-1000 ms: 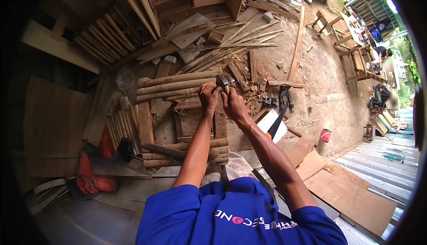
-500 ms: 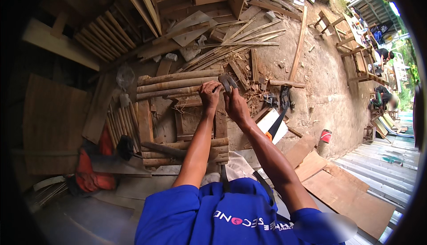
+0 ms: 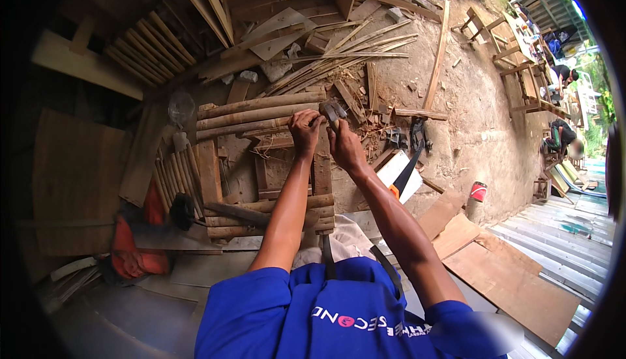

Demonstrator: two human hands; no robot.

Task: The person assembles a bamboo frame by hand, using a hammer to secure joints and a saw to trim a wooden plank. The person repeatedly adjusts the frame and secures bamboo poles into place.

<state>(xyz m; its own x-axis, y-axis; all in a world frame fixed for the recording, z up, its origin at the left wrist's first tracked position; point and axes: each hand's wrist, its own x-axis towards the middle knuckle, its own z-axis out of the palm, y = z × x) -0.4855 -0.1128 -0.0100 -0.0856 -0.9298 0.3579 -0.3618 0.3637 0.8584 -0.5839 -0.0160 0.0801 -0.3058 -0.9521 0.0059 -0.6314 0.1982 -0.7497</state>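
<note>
My right hand (image 3: 346,148) is closed round the handle of a hammer (image 3: 334,112), its dark metal head just beyond my fingers. Close beside it, my left hand (image 3: 305,131) has its fingers pinched together at the right end of the bamboo poles (image 3: 244,116). Whatever those fingers hold is too small or hidden to make out. The poles lie side by side across the far side of a wooden frame (image 3: 208,166). More bamboo poles (image 3: 306,207) run along its near side, partly behind my left forearm.
A handsaw (image 3: 407,173) with an orange handle lies right of my right forearm. Wood strips (image 3: 345,56) and scraps are heaped beyond the frame. A red can (image 3: 478,193) stands on the dirt floor. Plywood sheets (image 3: 508,281) lie near right; two people work far right.
The hammer head has shifted slightly and turned in my right hand. My left hand stays pinched at the pole ends, and the whole view has moved a little.
</note>
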